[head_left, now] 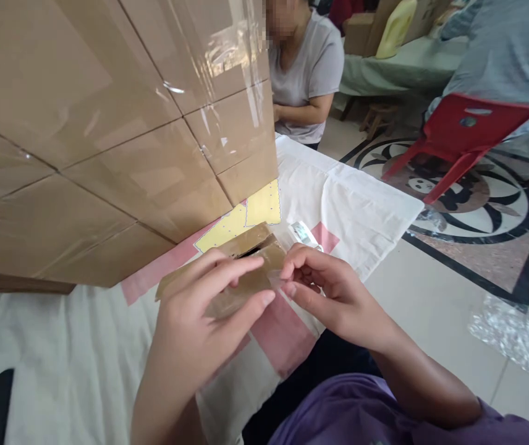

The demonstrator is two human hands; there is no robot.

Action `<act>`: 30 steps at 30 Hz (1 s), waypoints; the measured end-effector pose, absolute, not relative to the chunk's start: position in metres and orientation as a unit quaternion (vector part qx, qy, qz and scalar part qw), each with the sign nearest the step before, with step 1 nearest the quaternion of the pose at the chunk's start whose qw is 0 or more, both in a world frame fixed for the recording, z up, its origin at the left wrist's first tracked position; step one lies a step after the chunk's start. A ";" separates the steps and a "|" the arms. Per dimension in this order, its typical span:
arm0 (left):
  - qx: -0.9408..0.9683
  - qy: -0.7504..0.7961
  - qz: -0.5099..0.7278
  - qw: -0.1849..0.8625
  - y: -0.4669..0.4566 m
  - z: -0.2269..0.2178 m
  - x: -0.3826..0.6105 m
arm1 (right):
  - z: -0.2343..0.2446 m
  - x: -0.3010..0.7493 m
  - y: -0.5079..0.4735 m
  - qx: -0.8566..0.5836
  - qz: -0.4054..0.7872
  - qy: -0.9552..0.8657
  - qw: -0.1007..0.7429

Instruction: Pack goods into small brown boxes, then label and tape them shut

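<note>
A small brown cardboard box (271,256) lies on the cloth-covered table in front of me, with a dark gap along its top. My left hand (206,303) is at the box's near left side, thumb and index finger stretched out and apart, nothing visible between them. Thumb and fingers of my right hand (320,284) pinch a small clear strip of film (275,280) over the box's right end. Whether it is tape, I cannot tell. Behind the box is a small white object (302,233) with a printed panel. Part of the box is hidden by my left hand.
Tall stacked cartons (107,136) wrapped in clear tape rise at the left. Yellow paper (264,204) lies by their base on the white tablecloth (361,204). A person (308,68) sits behind the cartons. At the right are a red chair (473,133) and bubble wrap (519,337).
</note>
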State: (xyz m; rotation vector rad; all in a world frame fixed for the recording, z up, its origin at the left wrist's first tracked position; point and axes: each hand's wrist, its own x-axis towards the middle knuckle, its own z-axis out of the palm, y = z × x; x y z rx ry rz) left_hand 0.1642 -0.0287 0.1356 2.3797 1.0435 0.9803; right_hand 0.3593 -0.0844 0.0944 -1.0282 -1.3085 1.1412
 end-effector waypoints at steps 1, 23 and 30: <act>0.842 0.369 0.348 0.183 -0.028 0.138 0.164 | 0.096 0.356 -0.084 -0.432 0.467 -0.572 0.517; 0.795 0.449 0.377 0.156 -0.026 0.147 0.086 | 0.080 0.335 -0.043 -0.488 0.095 -0.767 0.404; 0.766 0.502 0.211 0.340 0.001 0.126 0.104 | 0.055 0.336 -0.044 -0.508 0.059 -0.814 0.276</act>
